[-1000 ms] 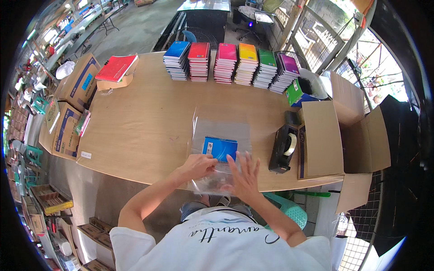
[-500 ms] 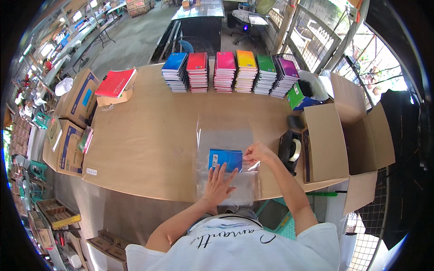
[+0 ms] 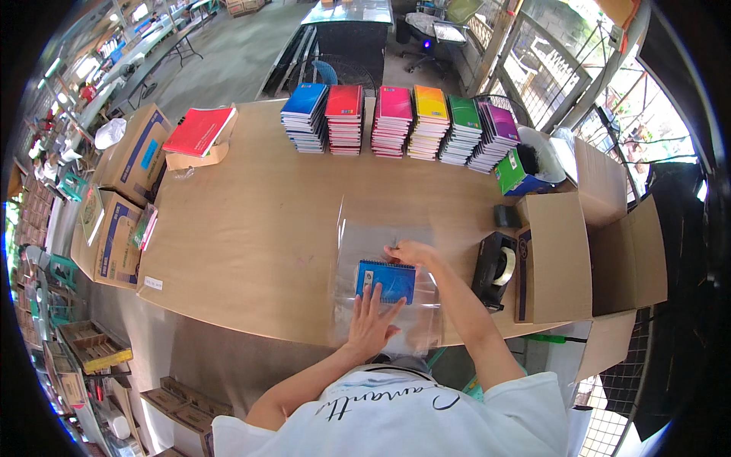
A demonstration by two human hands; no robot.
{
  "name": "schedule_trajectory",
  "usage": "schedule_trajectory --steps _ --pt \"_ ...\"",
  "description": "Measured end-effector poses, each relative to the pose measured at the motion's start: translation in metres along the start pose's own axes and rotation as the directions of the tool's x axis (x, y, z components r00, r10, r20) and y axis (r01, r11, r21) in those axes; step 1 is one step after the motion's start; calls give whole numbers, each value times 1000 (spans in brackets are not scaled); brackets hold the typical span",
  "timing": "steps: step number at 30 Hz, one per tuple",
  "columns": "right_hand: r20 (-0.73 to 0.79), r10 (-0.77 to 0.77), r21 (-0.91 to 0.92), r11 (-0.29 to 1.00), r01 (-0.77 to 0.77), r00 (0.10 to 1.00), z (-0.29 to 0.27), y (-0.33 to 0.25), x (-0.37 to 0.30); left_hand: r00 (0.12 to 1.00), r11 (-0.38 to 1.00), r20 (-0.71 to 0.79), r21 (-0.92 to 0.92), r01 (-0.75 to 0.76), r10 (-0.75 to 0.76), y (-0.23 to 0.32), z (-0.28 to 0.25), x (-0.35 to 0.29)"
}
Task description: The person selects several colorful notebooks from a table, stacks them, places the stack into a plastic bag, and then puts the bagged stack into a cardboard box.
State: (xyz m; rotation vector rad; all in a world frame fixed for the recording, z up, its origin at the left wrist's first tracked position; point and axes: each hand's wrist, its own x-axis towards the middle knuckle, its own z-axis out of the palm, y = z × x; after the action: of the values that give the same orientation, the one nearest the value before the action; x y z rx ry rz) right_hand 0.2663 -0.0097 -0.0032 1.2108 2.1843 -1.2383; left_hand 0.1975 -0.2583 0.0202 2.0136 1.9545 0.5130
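Note:
A small blue spiral-bound notebook point(image 3: 394, 280) lies on clear plastic bags or sheets point(image 3: 352, 236) at the table's near edge, its coil toward the far side. Resting on the notebook's lower part is my left hand point(image 3: 369, 327), open, with the fingers spread. At the notebook's far right edge, just beyond the coil, my right hand point(image 3: 413, 253) has its fingers pinched together on the clear plastic. Whether the plastic wraps over the notebook or only lies under it is hard to tell through the glare.
Several notebook stacks, including a blue one point(image 3: 304, 118) and a purple one point(image 3: 495, 137), line the far edge. At right are a black tape dispenser point(image 3: 493, 270) and an open carton point(image 3: 560, 259). Red notebooks point(image 3: 199, 131) and closed cartons point(image 3: 118, 236) sit at left.
My right hand has moved from the notebook's right side to its far edge, leftward and away from me. My left hand stays on the notebook. The whole view has shifted slightly.

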Motion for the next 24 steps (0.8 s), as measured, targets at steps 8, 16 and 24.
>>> schedule_trajectory --steps 8,16,24 --pt "-42 -201 49 978 203 979 12 23 10 1000 1000 -22 -8 6 -6 11 -2 -19" --pt "-703 -585 -507 811 291 405 26 32 7 999 998 -35 44 39 -37 12 3 -21" --pt "-481 -316 -168 949 267 818 -21 -5 -15 989 992 -78 24 128 -126 8 5 -10"
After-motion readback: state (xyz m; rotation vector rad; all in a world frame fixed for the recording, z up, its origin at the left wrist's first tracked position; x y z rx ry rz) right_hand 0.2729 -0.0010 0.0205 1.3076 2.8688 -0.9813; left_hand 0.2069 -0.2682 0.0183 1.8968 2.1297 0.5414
